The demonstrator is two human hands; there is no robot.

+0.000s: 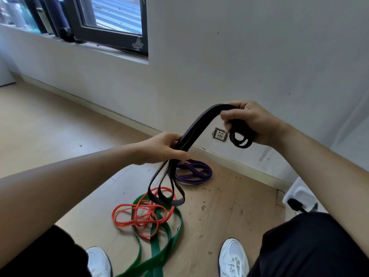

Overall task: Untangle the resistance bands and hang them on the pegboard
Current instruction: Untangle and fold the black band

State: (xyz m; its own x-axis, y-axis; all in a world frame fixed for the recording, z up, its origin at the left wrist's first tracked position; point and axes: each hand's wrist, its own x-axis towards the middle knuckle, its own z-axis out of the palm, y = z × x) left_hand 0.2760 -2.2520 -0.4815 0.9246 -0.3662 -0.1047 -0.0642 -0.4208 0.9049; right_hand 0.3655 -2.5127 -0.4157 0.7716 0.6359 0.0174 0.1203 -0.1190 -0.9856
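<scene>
A black resistance band, folded into several strands, stretches between both hands above the floor. My right hand grips its upper end, with small loops hanging below the fist. My left hand is closed around the strands lower down, and longer loops dangle beneath it. On the floor lie a purple band near the wall, an orange-red band and a wide green band; the orange and green ones overlap in a tangle. No pegboard is in view.
I stand on a light wooden floor with my white shoes either side of the green band. A white wall with a socket is ahead, a window at upper left, a white object at right.
</scene>
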